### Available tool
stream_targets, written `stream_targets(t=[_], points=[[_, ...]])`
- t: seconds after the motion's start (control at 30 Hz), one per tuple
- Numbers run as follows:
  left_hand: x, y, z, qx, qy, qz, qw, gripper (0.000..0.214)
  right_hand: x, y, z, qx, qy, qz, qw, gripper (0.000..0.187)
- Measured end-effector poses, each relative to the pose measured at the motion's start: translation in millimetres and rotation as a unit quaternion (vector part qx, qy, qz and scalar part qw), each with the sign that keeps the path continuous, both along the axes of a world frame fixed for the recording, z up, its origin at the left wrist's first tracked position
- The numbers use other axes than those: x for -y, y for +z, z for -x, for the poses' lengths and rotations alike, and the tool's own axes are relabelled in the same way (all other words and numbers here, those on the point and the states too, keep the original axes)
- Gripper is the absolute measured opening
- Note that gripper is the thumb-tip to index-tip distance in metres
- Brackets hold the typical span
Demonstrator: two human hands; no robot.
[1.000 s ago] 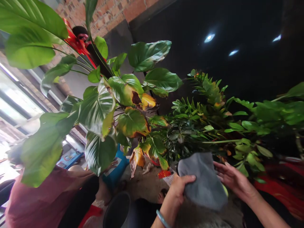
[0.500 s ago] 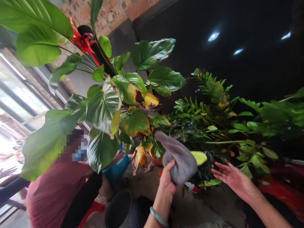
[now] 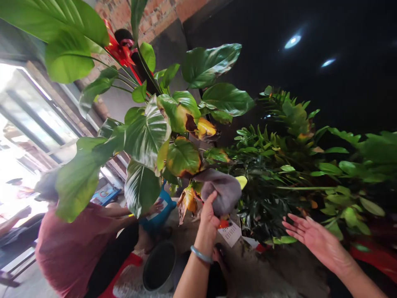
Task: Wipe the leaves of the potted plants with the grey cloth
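Observation:
My left hand (image 3: 210, 217), with a pale bangle (image 3: 201, 254) on its wrist, grips a grey cloth (image 3: 223, 194). The cloth bunches up over my fingers and sits against the lower leaves of a tall potted plant (image 3: 147, 134). Behind it a yellow leaf (image 3: 242, 182) peeks out. Several of the plant's leaves have brown, dried edges, such as the drooping yellow-brown leaf (image 3: 187, 202) just left of the cloth. My right hand (image 3: 310, 236) is palm up, fingers apart, holding nothing, in front of low green foliage (image 3: 288, 203).
A person in a dark pink shirt (image 3: 74, 248) sits at left, with a hand near a blue item (image 3: 159, 213). Below stands a dark bucket (image 3: 159, 267). A printed paper (image 3: 231, 234) lies behind my left hand. Dark glossy wall (image 3: 294, 74) fills the back right.
My left hand has shifted left with the cloth, uncovering the printed paper. My right hand stays open. The view has turned slightly left, and the seated person's head has moved.

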State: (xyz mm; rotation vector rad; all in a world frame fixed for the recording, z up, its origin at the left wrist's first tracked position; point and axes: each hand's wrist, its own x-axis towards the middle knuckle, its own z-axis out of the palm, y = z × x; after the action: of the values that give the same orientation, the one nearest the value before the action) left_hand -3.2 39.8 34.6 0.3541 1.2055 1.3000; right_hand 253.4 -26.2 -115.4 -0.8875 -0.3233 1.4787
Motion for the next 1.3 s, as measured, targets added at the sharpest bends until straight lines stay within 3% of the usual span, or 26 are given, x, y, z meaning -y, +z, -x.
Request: stream_targets(t=[0.1,0.17,0.27,0.4,0.47,0.57,0.67,0.73,0.83,0.93,1.0,1.1,1.23,1.3], points=[[34.2,-36.4,1.9,0.018,-0.053,0.111,0.992,0.016,2.2,-4.3,-4.1,-0.003,-0.010,0.004,1.000,0.028],[54.3,-46.1,8.8,0.033,-0.093,0.133,0.986,0.018,3.1,-8.0,-7.7,-0.003,-0.013,-0.004,1.000,0.027],[51.6,-27.8,20.5,0.023,-0.052,0.080,0.995,0.019,1.9,-12.1,-9.6,0.000,-0.009,-0.013,1.000,0.030],[2.2,10.7,26.4,-0.040,0.083,-0.118,0.989,0.027,-2.5,-12.4,-4.9,0.002,0.002,-0.004,1.000,0.034],[-14.1,11.3,24.3,-0.065,0.101,-0.118,0.986,0.024,-3.8,-11.8,-2.6,0.002,0.006,0.001,1.000,0.033],[-2.9,-15.3,19.1,-0.083,0.063,-0.037,0.994,0.013,-3.0,-13.3,-2.9,0.010,0.005,-0.006,1.000,0.032],[37.2,-46.4,17.7,-0.069,-0.040,0.068,0.994,0.007,-0.2,-17.2,-6.6,0.024,-0.005,-0.016,1.000,0.032],[58.2,-51.1,19.8,-0.044,-0.081,0.111,0.990,0.007,1.2,-18.3,-8.9,0.025,-0.016,-0.014,0.999,0.031],[56.4,-27.8,24.3,-0.016,-0.033,0.089,0.995,0.011,1.2,-16.0,-9.4,0.013,-0.016,-0.009,1.000,0.031],[22.8,5.6,25.3,-0.010,0.061,-0.042,0.997,0.021,-0.7,-12.9,-6.4,0.009,-0.004,-0.004,1.000,0.034],[1.7,14.5,22.0,-0.029,0.094,-0.110,0.989,0.026,-2.1,-13.0,-3.8,0.008,-0.006,-0.006,1.000,0.033],[-3.1,-3.1,12.8,-0.066,0.072,-0.092,0.991,0.025,-2.6,-15.8,-2.0,0.009,-0.005,-0.020,1.000,0.031],[36.4,-52.4,5.0,-0.053,-0.044,-0.001,0.998,0.031,0.1,-17.9,-4.3,0.017,-0.006,-0.025,1.000,0.029],[55.8,-65.2,6.9,-0.044,-0.084,0.016,0.995,0.035,1.5,-16.4,-5.6,0.020,-0.018,-0.023,0.999,0.027]])
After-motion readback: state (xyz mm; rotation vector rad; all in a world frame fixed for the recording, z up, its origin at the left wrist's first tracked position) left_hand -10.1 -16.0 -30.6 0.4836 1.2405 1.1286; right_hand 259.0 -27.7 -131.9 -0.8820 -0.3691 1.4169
